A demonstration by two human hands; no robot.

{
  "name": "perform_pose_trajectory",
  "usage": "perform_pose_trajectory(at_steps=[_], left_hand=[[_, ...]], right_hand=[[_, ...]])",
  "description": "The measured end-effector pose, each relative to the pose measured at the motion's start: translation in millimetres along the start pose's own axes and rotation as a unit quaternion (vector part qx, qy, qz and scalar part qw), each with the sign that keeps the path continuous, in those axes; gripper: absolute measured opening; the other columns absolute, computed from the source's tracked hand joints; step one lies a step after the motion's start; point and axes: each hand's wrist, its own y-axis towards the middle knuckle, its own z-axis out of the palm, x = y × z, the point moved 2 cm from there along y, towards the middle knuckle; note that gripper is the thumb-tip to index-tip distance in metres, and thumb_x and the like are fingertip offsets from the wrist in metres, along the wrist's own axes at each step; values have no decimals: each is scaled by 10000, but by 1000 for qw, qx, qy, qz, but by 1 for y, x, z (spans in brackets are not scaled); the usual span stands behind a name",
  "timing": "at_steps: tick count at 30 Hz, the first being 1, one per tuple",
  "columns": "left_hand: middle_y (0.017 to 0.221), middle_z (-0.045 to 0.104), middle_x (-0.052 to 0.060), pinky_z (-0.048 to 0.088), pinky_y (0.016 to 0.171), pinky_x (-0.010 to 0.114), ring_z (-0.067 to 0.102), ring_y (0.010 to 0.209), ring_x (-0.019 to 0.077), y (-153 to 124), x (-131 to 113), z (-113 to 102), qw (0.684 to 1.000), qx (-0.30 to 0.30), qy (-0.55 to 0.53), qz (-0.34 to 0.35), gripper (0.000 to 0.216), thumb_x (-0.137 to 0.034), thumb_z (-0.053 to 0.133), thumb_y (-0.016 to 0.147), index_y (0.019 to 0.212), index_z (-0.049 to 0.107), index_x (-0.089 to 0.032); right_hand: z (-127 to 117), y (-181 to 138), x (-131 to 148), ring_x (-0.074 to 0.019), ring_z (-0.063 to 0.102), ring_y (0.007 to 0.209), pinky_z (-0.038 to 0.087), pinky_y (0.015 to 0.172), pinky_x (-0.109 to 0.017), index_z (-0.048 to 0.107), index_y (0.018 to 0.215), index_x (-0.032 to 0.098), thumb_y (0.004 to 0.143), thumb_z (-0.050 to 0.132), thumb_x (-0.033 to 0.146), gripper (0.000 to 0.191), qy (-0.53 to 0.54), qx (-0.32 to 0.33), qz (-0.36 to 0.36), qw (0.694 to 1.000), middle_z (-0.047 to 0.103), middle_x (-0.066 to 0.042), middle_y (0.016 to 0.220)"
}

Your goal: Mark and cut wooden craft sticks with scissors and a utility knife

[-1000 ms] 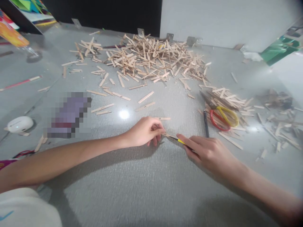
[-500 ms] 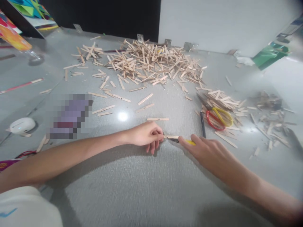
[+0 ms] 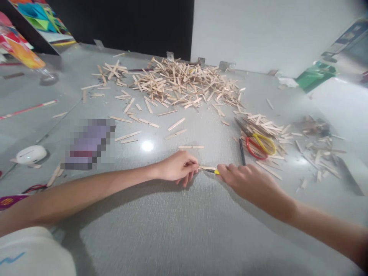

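Note:
My left hand (image 3: pixel 179 168) is closed, pinching one end of a small wooden craft stick (image 3: pixel 204 167) just above the grey table. In my right hand (image 3: pixel 244 180) is a yellow utility knife (image 3: pixel 216 172), gripped with wrapped fingers; its dark blade lies along the stick, pointing toward my left hand. Most of the knife's handle is hidden in the fist. Another craft stick (image 3: pixel 191 147) lies flat on the table just beyond my hands.
A heap of wooden sticks (image 3: pixel 184 82) spreads across the back. On the right are scissors (image 3: pixel 260 147) with red and yellow handles, a black pen (image 3: pixel 242 152) and more sticks. A blurred-out purple object (image 3: pixel 90 143) and a white computer mouse (image 3: pixel 31 154) lie left.
My right hand has turned slightly, its fingers now wrapped more tightly round the knife, and more of the yellow shows near the blade. My left hand keeps its pinch. The view has shifted a little.

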Motion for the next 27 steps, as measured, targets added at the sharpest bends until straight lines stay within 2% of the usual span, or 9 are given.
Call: perform_pose_trajectory(at_steps=[2,6,10,12,17,19,21,23,27], left_hand=[[632,665,-5,454,342,157,702,458,136,0,1,1,1000,-2,3,1,275,-268,563,1070,812,603,-181],[629,663,-3,445,334,162,687,434,133,0,1,2,1000,-4,14,1,291,-252,551,1063,781,584,-187],[619,638,-21,434,348,148,658,422,111,-1,1,2,1000,-13,25,6,273,-238,561,1051,783,581,-189],[609,613,-33,415,339,144,618,399,98,-1,1,2,999,-17,32,13,273,-227,562,1047,777,580,-191],[582,593,-34,392,321,145,569,365,90,-1,1,2,998,-27,49,26,301,-197,532,1050,756,594,-187],[583,587,-38,382,332,133,563,366,79,-2,0,2,998,-29,51,30,294,-171,528,1038,751,587,-186],[586,575,-47,364,337,121,547,364,66,-3,-1,2,998,-31,51,33,279,-151,530,1023,750,576,-187],[591,571,-49,353,333,118,541,363,64,-4,-1,2,998,-33,51,32,270,-148,529,1018,754,573,-188],[589,584,-38,371,316,138,557,360,85,-4,-1,3,998,-35,55,26,276,-190,527,1032,763,588,-190]], right_hand=[[-1,0,1,-167,542,469,155,543,-380,633,942,198,1126,506,93,247,-8,-7,5,1000,631,8,626],[8,3,-3,-165,505,443,138,537,-377,629,941,214,1204,441,258,327,33,-12,-41,999,637,23,601],[5,2,0,-168,540,479,143,553,-383,635,944,197,1132,485,100,260,21,-1,4,1000,674,-10,649],[4,3,0,-171,543,494,140,553,-384,640,951,192,1126,475,84,264,22,10,11,1000,677,-18,664],[11,8,-4,-155,483,456,140,530,-368,628,951,224,1196,450,264,305,48,28,-37,998,665,29,647],[5,7,0,-164,506,469,140,535,-375,634,964,214,1178,454,200,279,41,29,-19,999,666,13,650],[-4,5,7,-167,528,475,139,539,-383,633,940,195,1079,473,9,282,26,31,11,999,647,-3,637],[-8,6,8,-169,544,491,147,538,-378,637,951,189,1024,490,-51,290,25,55,16,998,651,-8,653],[2,14,-6,-157,484,480,152,537,-373,652,998,210,1175,481,197,247,53,74,-33,995,676,17,672]])
